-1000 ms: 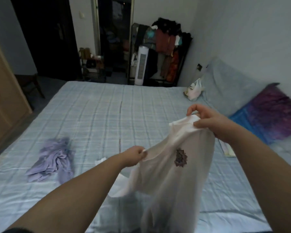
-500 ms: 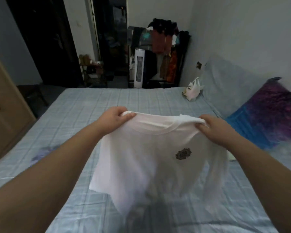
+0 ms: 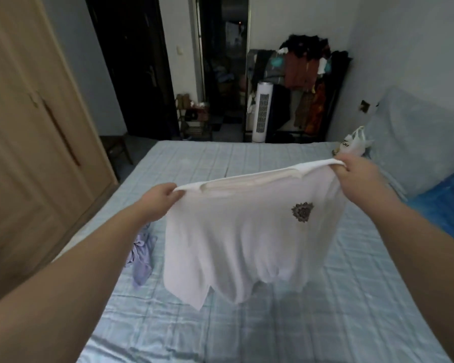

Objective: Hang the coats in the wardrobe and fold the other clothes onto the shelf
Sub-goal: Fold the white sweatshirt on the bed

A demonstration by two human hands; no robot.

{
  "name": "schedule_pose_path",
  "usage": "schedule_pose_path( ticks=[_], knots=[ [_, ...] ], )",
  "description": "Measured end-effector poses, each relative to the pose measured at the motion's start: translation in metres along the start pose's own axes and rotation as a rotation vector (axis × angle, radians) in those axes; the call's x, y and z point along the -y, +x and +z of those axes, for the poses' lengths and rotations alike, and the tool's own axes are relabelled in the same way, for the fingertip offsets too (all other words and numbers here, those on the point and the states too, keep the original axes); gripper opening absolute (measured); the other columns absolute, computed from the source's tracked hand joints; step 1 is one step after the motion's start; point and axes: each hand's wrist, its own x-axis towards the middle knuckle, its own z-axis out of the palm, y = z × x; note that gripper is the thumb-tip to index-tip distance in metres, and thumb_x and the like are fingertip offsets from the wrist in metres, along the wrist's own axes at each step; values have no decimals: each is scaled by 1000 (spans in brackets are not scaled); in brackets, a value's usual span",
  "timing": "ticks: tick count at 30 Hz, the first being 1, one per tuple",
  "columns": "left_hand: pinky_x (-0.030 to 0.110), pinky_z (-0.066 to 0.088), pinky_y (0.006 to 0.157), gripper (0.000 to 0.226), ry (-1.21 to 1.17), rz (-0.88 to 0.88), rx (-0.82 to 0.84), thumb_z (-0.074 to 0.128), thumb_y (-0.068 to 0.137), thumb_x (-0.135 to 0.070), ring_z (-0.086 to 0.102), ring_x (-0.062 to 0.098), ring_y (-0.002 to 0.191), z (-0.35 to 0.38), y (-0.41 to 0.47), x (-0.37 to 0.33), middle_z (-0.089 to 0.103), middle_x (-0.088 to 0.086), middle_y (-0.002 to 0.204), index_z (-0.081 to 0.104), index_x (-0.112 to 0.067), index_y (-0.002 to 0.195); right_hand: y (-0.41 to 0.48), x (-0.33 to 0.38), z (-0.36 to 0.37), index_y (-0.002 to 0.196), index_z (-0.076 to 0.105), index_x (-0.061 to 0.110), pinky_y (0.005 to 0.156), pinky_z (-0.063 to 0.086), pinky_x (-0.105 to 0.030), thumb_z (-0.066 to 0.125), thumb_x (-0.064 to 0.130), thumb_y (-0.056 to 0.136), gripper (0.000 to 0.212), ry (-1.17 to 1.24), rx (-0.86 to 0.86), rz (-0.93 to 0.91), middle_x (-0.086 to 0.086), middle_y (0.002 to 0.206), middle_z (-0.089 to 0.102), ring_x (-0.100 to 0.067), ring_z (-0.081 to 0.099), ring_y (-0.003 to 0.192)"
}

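White T-shirt [image 3: 247, 237] now hangs above the bed [image 3: 273, 336], pulled taut & wider than 0.5 s ago, when it sagged btwn closer hands. Prob. squared up, ready to lay flat & fold. Left hand [image 3: 160, 197] pinches one shoulder, fingers curled tight; right hand [image 3: 357, 174] grips the other, fist round cloth. Lilac garment [image 3: 142, 255] lies crumpled nearby.

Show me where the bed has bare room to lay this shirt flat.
Bare bed lies beyond and below the white shirt, between the lilac garment left and the pillows right. Crowded: far right corner, by the plastic bag.
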Motion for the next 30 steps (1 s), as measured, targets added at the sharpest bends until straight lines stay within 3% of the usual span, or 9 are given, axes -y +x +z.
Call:
schedule_pose_path(
  ticks=[3, 6, 9, 12, 15, 18, 23, 26, 30],
  knots=[
    [37, 30, 62, 36, -111, 17, -135, 50, 102, -33, 50, 26, 73, -15, -22, 16, 51, 4, 70, 48, -14, 72, -10, 31, 5, 81, 62, 11, 66, 40, -36, 49, 26, 97, 26, 146, -102, 85, -6, 74, 59, -30, 55, 76],
    [36, 31, 59, 38, -136, 58, -204, 50, 101, -37, 48, 21, 68, -47, -45, 17, 50, 2, 68, 47, -15, 70, -24, 67, 15, 95, 66, 13, 75, 40, -35, 45, 24, 100, 24, 291, -177, 161, -10, 89, 62, -27, 54, 85],
    [33, 34, 60, 37, -187, 146, -55, 58, 97, -42, 47, 15, 64, -90, -63, 33, 51, 0, 70, 53, -13, 75, -38, 91, 23, 93, 59, 14, 74, 37, -34, 41, 27, 101, 24, 290, -278, 186, -10, 90, 57, -32, 56, 91],
    [31, 35, 57, 26, -403, 241, 164, 70, 84, -43, 48, 12, 63, -130, -84, 52, 55, -3, 71, 57, -20, 80, -66, 110, 18, 96, 56, 12, 72, 33, -35, 37, 28, 103, 26, 170, -394, 95, -7, 88, 52, -30, 50, 84],
    [27, 41, 52, 26, -410, 306, 16, 65, 80, -40, 52, 10, 62, -164, -92, 52, 57, -2, 72, 54, -17, 84, -95, 126, 4, 100, 53, 14, 69, 37, -41, 35, 32, 103, 26, -52, -494, -44, -12, 91, 56, -33, 52, 82],
    [32, 44, 61, 25, -301, 353, -180, 59, 83, -43, 55, 14, 66, -186, -89, 45, 60, 1, 75, 56, -18, 84, -107, 137, -9, 100, 48, 16, 68, 34, -42, 36, 37, 103, 24, -184, -523, -78, -21, 92, 59, -41, 55, 82],
    [33, 38, 63, 34, -286, 349, -221, 53, 90, -43, 49, 17, 63, -171, -73, 43, 51, 0, 68, 51, -14, 74, -106, 128, -15, 93, 49, 14, 63, 28, -37, 40, 38, 102, 28, -274, -533, -105, -13, 78, 50, -33, 46, 70],
    [38, 42, 66, 27, -262, 291, -243, 52, 95, -39, 54, 24, 71, -136, -48, 47, 55, 0, 74, 53, -18, 79, -97, 109, 5, 89, 52, 14, 63, 28, -35, 43, 38, 101, 29, -323, -490, -83, -9, 76, 49, -35, 51, 72],
    [42, 46, 70, 23, -60, 217, -316, 45, 95, -40, 55, 27, 79, -68, 1, 54, 59, 1, 78, 53, -21, 86, -67, 60, 58, 82, 45, 19, 61, 31, -35, 40, 40, 101, 29, -371, -382, -15, -9, 78, 54, -34, 55, 73]
  ],
)
